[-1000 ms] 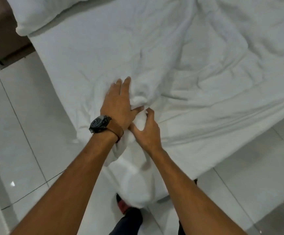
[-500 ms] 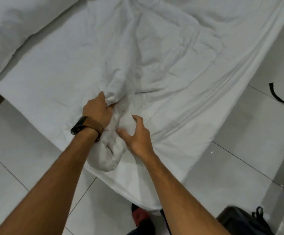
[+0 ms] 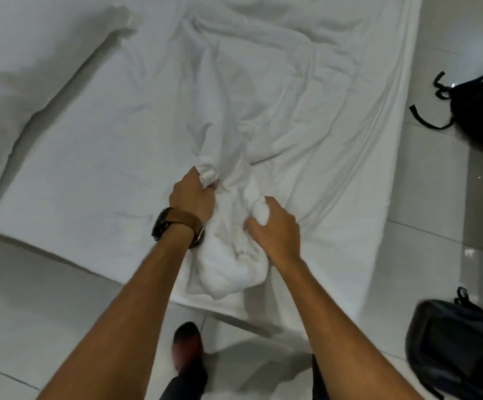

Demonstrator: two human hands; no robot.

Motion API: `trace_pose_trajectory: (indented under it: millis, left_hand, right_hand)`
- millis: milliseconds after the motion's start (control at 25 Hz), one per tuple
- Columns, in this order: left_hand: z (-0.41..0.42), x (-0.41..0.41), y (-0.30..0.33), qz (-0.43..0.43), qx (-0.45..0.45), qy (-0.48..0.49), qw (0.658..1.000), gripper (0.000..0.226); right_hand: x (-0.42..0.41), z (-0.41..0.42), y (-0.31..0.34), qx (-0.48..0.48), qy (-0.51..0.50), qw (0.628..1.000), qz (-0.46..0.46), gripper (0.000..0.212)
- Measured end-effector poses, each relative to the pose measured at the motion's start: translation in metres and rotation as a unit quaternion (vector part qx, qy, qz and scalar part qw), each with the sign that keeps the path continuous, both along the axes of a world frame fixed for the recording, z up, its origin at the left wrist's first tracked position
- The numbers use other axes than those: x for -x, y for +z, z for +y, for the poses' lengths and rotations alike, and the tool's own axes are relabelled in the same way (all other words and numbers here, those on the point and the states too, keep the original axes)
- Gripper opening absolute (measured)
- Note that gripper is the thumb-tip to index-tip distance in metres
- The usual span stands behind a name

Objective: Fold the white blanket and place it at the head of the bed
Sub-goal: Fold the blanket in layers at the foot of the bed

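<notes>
Since a moment ago you have gathered more of the white blanket (image 3: 228,255) into a bunch at the bed's (image 3: 75,168) near edge. Your left hand (image 3: 191,197) fists a fold just above its fingers; your right hand (image 3: 276,230) clutches a wad under curled fingers.

Bare forearms, no sleeves in view. On left wrist, a dark-cased watch (image 3: 161,223) on a brown leather strap (image 3: 186,219) (dial too blurred to read). Below, dark trouser legs (image 3: 184,385) and one dark shoe with a reddish toe (image 3: 187,346).
</notes>
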State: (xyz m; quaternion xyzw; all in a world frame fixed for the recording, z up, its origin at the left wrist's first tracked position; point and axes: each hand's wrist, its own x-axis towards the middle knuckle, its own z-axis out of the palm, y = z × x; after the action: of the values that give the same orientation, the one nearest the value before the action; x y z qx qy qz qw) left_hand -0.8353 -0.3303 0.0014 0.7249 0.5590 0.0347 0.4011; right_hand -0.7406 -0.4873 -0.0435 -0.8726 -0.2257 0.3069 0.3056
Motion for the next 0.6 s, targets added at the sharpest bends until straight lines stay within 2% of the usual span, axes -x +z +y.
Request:
trace_pose_trajectory:
  millis: [80,160,200,280,400,480,520,560,600]
  left_hand:
    - [0.016,0.034,0.001,-0.068,0.03,0.021,0.997,0.022]
    - [0.037,0.075,0.003,-0.116,0.049,0.053,0.991,0.021]
    - [0.05,0.097,0.002,-0.124,0.056,0.071,0.988,0.024]
    - [0.078,0.14,-0.004,-0.119,0.068,0.103,0.985,0.034]
    - [0.113,0.186,-0.022,-0.039,0.076,0.057,0.995,0.044]
    - [0.124,0.201,-0.035,0.004,0.082,0.015,0.996,0.048]
    - [0.126,0.205,-0.04,0.027,0.082,0.001,0.996,0.048]
    - [0.128,0.209,-0.049,0.044,0.079,-0.011,0.996,0.047]
    - [0.127,0.209,-0.055,0.055,0.08,-0.013,0.995,0.048]
  right_hand:
    - [0.049,0.006,0.011,0.036,0.018,0.99,-0.132,0.055]
    - [0.098,0.01,0.014,0.073,0.049,0.956,-0.281,0.084]
    - [0.118,0.012,0.019,0.09,0.059,0.937,-0.332,0.093]
    - [0.144,0.021,0.028,0.108,0.072,0.916,-0.38,0.097]
    - [0.165,0.024,0.035,0.109,0.092,0.935,-0.326,0.079]
    - [0.167,0.014,0.039,0.116,0.043,0.973,-0.192,0.078]
    - [0.164,0.008,0.038,0.092,-0.02,0.99,-0.109,0.081]
    - [0.159,0.0,0.034,0.051,-0.124,0.99,-0.044,0.08]
    - [0.151,-0.009,0.027,0.006,-0.257,0.966,-0.002,0.071]
